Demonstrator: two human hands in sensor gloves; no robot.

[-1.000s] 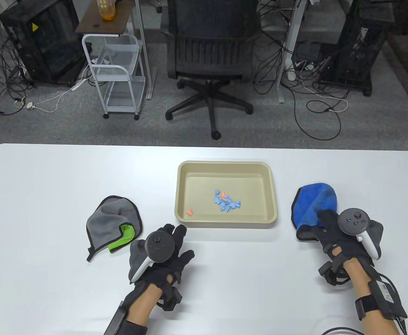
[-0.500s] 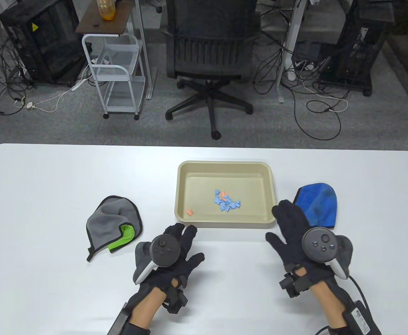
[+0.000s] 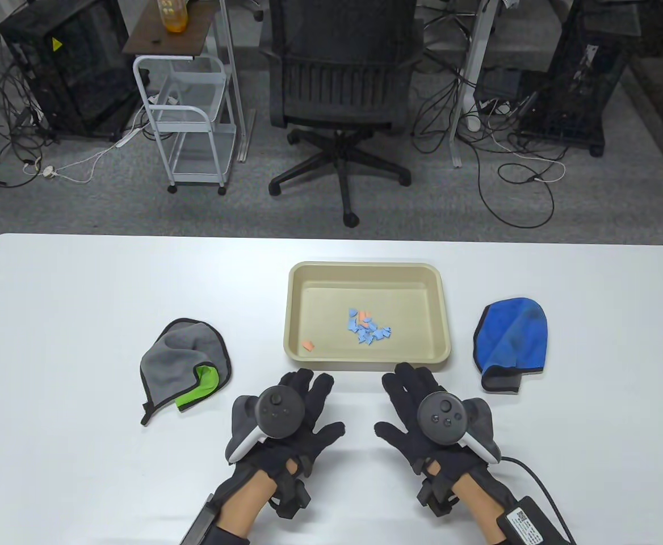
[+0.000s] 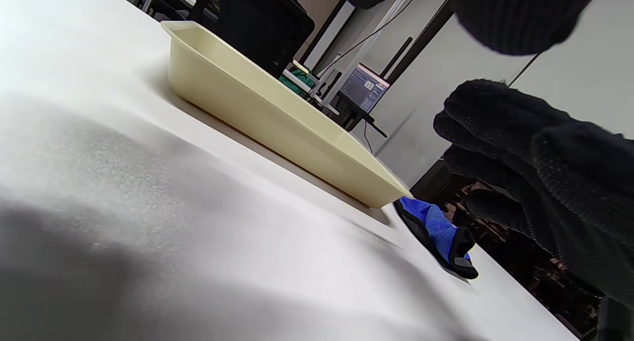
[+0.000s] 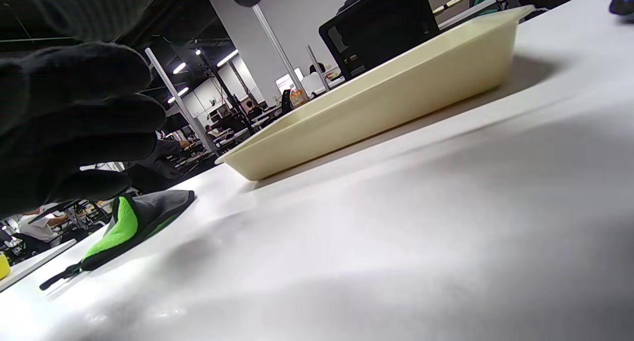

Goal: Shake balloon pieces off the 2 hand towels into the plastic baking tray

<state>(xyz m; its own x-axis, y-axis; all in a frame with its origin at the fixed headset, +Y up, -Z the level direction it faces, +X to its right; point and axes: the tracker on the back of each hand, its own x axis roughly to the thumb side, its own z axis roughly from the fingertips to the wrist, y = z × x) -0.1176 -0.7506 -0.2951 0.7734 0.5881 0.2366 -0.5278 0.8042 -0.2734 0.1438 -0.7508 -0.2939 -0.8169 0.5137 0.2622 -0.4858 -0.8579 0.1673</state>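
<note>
The beige plastic tray sits mid-table with blue and orange balloon pieces inside. A crumpled grey towel with a green lining lies left of it; the same grey and green towel shows in the right wrist view. A crumpled blue towel lies right of the tray, and this blue towel appears past the tray in the left wrist view. My left hand and right hand rest flat and open on the table just in front of the tray, holding nothing.
Bare white table surrounds the objects. Beyond the far edge stand an office chair, a white trolley and floor cables.
My right hand let go of the blue towel and slid left to the tray's front. The left hand drifted a little right. Both towels lie still.
</note>
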